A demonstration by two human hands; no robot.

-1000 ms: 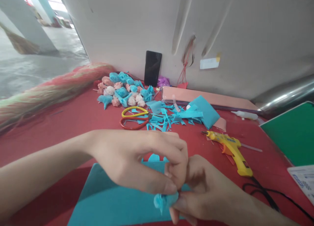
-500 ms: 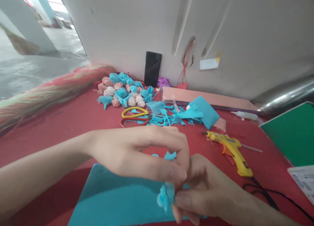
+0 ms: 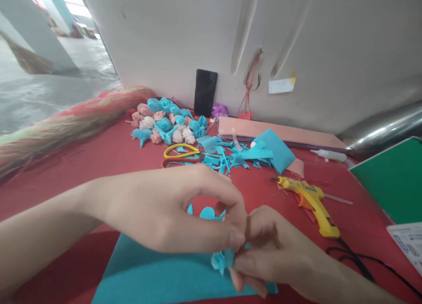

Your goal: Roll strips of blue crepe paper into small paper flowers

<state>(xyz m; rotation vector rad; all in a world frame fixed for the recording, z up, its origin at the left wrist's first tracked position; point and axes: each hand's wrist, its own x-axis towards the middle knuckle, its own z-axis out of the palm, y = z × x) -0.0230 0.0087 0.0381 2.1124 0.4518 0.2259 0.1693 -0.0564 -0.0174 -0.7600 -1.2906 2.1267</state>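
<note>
My left hand and my right hand meet near the table's front, both pinching a small rolled blue paper flower. The left thumb and fingers curl over its top, and the right thumb presses it from the side. Petal-shaped blue paper tips stick up behind my fingers. Under the hands lies a flat blue sheet on the red table.
A yellow glue gun with a black cord lies to the right. Farther back are red-and-yellow scissors, blue paper scraps, a pile of blue, pink and white paper roses, a pink sheet, a black phone against the wall and a green board.
My left fingers have shifted their grip and lifted slightly over the flower, which has turned a little between the fingertips. The blue sheet and the table items have not moved.
</note>
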